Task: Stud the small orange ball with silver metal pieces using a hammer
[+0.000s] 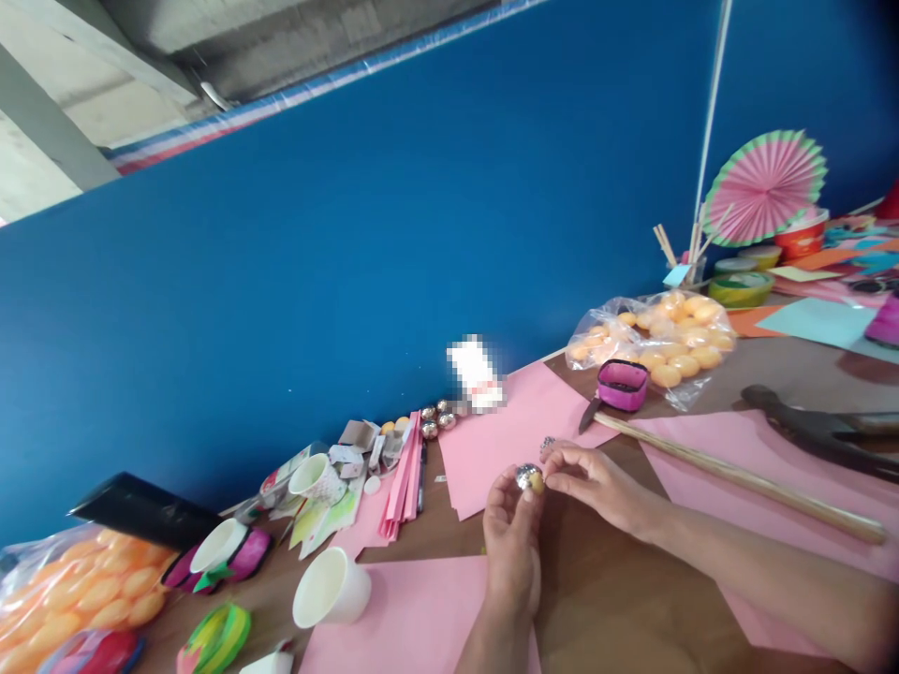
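Observation:
My left hand [511, 535] rises from the bottom centre and pinches a small ball [528, 478], part silver foil, part yellow, at its fingertips. My right hand [594, 482] comes in from the right, its fingers closed and touching the same ball. Both hands hover above the brown table [604, 599], just below a pink paper sheet [506, 435]. Three finished silver balls [436, 419] lie by the blue wall.
A wooden stick [737, 477] lies across pink paper on the right. Behind it are a pink tape roll [622, 385], a bag of yellow balls [660, 348] and a pink paper fan [764, 187]. White paper cups [331, 588], pink strips [404, 482] and another bag of yellow balls [77, 590] sit left.

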Available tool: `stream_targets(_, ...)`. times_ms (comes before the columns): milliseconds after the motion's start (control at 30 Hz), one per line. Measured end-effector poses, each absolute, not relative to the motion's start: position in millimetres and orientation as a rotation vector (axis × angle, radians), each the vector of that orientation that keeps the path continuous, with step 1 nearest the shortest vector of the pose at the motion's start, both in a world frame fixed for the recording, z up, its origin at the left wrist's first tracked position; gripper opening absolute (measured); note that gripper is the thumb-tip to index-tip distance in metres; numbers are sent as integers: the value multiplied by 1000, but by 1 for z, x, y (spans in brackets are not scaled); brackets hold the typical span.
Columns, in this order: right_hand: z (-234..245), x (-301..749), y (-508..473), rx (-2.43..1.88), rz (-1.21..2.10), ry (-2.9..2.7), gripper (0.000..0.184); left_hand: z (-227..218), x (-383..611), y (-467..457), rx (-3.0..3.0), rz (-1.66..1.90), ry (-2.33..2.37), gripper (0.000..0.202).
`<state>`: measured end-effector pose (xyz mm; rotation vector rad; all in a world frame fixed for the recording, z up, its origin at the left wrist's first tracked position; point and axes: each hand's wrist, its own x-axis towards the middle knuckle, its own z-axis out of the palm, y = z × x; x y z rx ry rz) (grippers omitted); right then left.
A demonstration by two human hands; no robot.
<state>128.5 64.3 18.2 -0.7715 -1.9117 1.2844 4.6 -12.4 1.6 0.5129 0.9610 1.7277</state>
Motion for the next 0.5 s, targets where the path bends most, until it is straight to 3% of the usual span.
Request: stream_targets(500,19,129,61,-806,1507,-1798,28,-10,4,-11,646,1720,1077,34)
